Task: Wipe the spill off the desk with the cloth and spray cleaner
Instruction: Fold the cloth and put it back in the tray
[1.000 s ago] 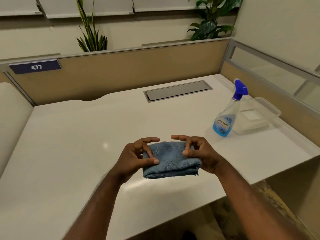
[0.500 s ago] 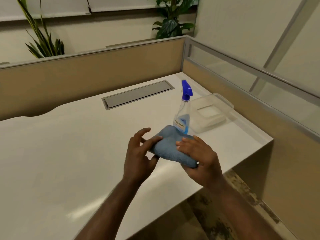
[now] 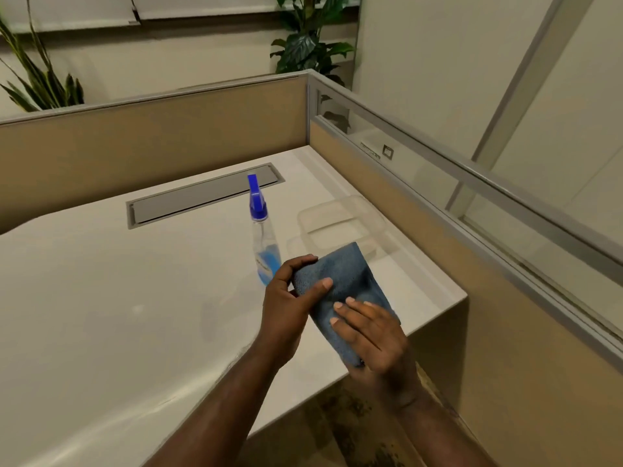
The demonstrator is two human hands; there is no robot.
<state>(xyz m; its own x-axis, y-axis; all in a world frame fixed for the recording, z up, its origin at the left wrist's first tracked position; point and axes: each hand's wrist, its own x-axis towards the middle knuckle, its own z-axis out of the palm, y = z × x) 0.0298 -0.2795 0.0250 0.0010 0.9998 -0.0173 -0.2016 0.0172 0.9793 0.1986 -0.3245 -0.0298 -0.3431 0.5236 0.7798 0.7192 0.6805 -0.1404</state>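
1. The spray bottle (image 3: 263, 242), at centre frame, carries a label that is too blurred to read; no other writing is legible.
2. One blue cloth (image 3: 344, 291), folded and fuzzy, is held above the desk (image 3: 101, 298) at lower centre-right of the frame.
3. The left hand (image 3: 290, 308) grips the cloth's left end, thumb on top and fingers curled around it.
4. The right hand (image 3: 374, 335) holds the cloth's lower end, fingers lying flat across it.
5. One spray bottle stands upright just behind the left hand: clear body, blue liquid, blue trigger head.
6. One clear plastic container (image 3: 340, 224) sits right of the bottle.
7. Two plants show along the top edge.
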